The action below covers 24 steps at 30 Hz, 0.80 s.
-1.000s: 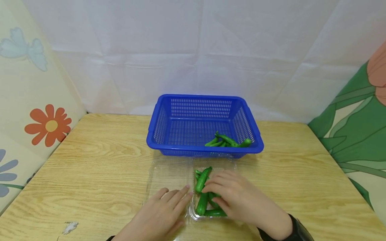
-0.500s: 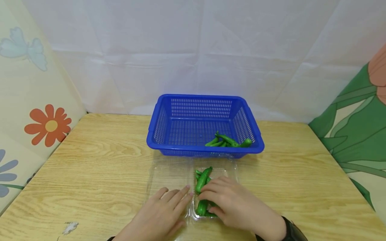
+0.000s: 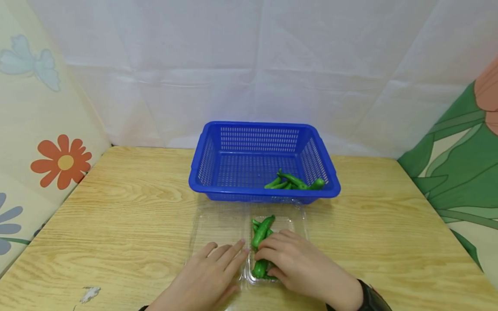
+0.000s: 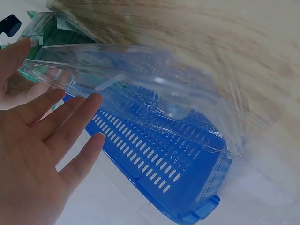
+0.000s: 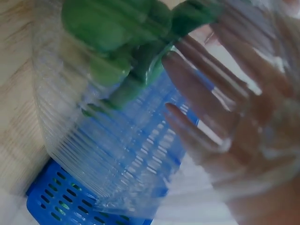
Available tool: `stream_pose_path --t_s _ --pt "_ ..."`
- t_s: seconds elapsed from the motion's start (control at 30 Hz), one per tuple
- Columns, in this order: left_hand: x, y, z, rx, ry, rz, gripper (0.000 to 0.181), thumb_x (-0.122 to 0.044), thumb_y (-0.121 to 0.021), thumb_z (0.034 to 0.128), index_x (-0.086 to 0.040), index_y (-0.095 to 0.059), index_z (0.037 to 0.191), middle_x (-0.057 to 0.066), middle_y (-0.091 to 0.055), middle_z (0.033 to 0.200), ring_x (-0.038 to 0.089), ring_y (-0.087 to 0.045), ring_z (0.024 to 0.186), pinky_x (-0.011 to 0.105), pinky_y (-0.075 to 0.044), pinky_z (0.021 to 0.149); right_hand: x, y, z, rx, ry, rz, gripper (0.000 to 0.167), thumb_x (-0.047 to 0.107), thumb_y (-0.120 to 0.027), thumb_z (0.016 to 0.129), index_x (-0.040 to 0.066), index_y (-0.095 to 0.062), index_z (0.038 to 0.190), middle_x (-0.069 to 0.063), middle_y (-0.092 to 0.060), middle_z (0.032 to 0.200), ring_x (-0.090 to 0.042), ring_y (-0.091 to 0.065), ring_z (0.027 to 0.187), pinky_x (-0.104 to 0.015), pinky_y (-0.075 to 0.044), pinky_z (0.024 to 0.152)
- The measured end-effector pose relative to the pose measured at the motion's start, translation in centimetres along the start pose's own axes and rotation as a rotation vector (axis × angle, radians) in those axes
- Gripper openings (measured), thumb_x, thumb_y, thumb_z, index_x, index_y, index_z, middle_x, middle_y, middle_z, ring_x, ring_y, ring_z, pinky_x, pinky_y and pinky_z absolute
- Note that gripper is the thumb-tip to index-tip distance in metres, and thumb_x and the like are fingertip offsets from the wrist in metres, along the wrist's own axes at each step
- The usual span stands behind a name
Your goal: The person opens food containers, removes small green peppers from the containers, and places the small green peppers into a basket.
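In the head view a clear plastic clamshell box lies unfolded, its lid half on the left and its tray on the right. Several green peppers lie in the tray. My right hand reaches in from the right; its thumb and fingers bend round a green pepper at the near end, and the hand partly hides the peppers there. In the right wrist view peppers show through clear plastic beside my fingers. My left hand is flat, its fingertips at the fold between the halves.
Behind the box stands a blue perforated basket, with several more green peppers in its near right corner. The wooden table meets a white cloth backdrop. Patterned panels flank both sides.
My right hand has moved slightly left and toward me over the peppers, covering more of those at the near end. The left hand and the basket have stayed put.
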State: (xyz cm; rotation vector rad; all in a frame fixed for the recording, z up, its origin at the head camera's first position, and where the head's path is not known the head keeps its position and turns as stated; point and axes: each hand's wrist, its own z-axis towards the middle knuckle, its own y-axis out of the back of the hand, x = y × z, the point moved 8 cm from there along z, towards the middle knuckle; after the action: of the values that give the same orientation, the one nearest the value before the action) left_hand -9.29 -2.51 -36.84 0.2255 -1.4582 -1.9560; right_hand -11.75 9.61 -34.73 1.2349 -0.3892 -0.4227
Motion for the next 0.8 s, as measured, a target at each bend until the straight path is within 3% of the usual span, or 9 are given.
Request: stream_pose_path --t_s 0.8 --pt "-0.1 0.07 -0.01 -0.002 -0.006 0.018 0.066 -0.05 -0.065 0.0848 -0.01 -0.057 0.137 0.005 -0.059 0.136 0.016 -0.061 0.11 0.035 -0.047 0.087 0.29 -0.55 0.39 0.017 0.0 -0.074 0.025 0.019 -0.08 0.077 0.018 -0.073 0.102 0.004 -0.067 0.106 -0.015 -0.062 0.102 -0.037 -0.048 0.094"
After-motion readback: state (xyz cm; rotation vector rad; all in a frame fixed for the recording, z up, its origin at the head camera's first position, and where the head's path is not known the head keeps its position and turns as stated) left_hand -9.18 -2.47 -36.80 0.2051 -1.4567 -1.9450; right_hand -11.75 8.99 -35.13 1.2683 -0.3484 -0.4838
